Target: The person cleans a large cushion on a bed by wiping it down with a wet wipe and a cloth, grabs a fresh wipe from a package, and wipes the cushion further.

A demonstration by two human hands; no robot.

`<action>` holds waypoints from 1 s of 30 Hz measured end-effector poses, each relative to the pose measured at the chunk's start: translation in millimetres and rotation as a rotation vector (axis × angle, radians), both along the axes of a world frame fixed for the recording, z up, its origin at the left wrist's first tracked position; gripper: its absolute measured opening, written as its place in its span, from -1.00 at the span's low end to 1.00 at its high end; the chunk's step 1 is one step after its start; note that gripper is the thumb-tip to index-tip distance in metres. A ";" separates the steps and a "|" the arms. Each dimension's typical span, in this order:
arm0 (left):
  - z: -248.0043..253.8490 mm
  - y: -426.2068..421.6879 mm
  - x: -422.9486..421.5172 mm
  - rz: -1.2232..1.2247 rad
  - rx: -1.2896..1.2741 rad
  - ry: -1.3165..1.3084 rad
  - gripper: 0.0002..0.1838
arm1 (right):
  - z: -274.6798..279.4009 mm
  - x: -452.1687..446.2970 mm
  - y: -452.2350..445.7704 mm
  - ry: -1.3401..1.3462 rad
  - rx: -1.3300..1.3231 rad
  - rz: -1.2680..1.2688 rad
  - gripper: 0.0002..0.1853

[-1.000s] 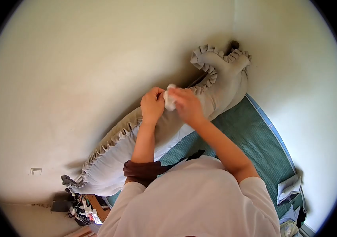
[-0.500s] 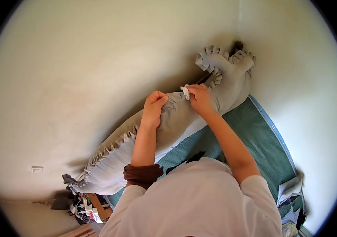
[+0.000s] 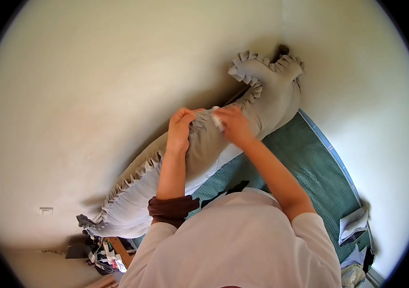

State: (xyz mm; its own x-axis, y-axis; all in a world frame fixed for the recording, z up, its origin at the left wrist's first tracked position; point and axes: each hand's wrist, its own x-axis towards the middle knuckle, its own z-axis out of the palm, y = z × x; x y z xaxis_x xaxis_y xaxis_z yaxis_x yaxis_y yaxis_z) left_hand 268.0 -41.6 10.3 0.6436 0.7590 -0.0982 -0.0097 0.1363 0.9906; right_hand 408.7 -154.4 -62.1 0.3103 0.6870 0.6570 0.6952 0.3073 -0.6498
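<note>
A grey fabric cover with ruffled edging lies over the long, curved headboard against the wall. My left hand pinches a gathered fold of this cover near its upper edge. Just to the right, my right hand is closed on a small white cloth, held against or close over the cover; motion blurs the fingers slightly. A dark brown cloth band is around my left forearm near the elbow.
Below the headboard spreads a green quilted bed surface with a blue border. Cables and small objects crowd the lower left. A grey pillow and bags sit at the lower right. A wall switch is at the left.
Since a second ago, my hands have moved apart, and my left hand has come onto gathered cover fabric. My right hand with the white cloth has shifted over the cover. The view has moved slightly.
</note>
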 end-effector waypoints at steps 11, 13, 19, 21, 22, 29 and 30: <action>12.1 -28.2 57.2 -0.099 1.473 0.975 -0.84 | -14.5 49.5 -20.7 0.401 0.024 -0.499 -0.56; -2.0 -9.9 48.6 -0.078 1.210 0.823 -0.85 | -11.2 45.7 -24.4 0.432 0.071 -0.492 -0.56; -20.0 11.2 41.8 -0.012 0.746 0.533 -0.86 | 3.5 -2.3 2.3 0.191 0.133 -0.284 -0.60; -21.7 11.3 41.7 0.001 0.769 0.501 -0.87 | -17.4 0.3 13.5 0.054 0.016 -0.321 -0.69; -20.3 9.5 43.5 -0.011 0.734 0.483 -0.87 | -29.0 19.3 13.5 0.052 0.024 -0.317 -0.69; -22.0 18.4 38.4 -0.091 0.619 0.545 -0.89 | 14.6 -5.7 10.1 0.128 0.023 -0.248 -0.65; -23.6 17.6 35.2 -0.086 0.622 0.544 -0.89 | 8.4 -11.0 14.9 0.127 0.041 -0.181 -0.65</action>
